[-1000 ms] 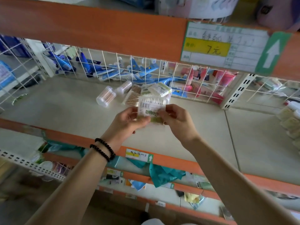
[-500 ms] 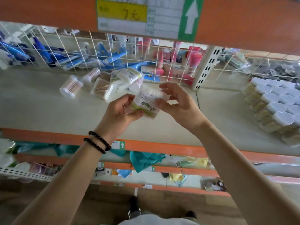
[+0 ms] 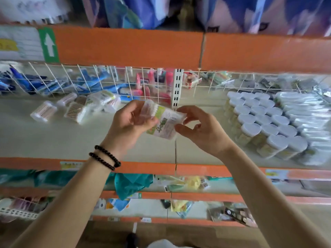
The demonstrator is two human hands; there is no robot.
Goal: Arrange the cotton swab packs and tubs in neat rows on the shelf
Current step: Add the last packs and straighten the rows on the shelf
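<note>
Clear swab pack point(image 3: 162, 122) held up over shelf point(image 3: 89, 140) | left hand point(image 3: 129, 122) grips it, right hand point(image 3: 202, 129) pinches its end | step: carrying | next: set beside tubs point(image 3: 259, 120) at 3 o'clock

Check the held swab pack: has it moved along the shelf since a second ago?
Yes. The pack has moved rightward, from in front of the loose pile to the white upright.

A single view is given, taken from a head-worn wide-angle camera. It is aimed forward and slightly downward at a shop shelf point(image 3: 89, 140) at close range. Both forearms are seen reaching in from the lower edge, and lower shelves are caught beneath.
</note>
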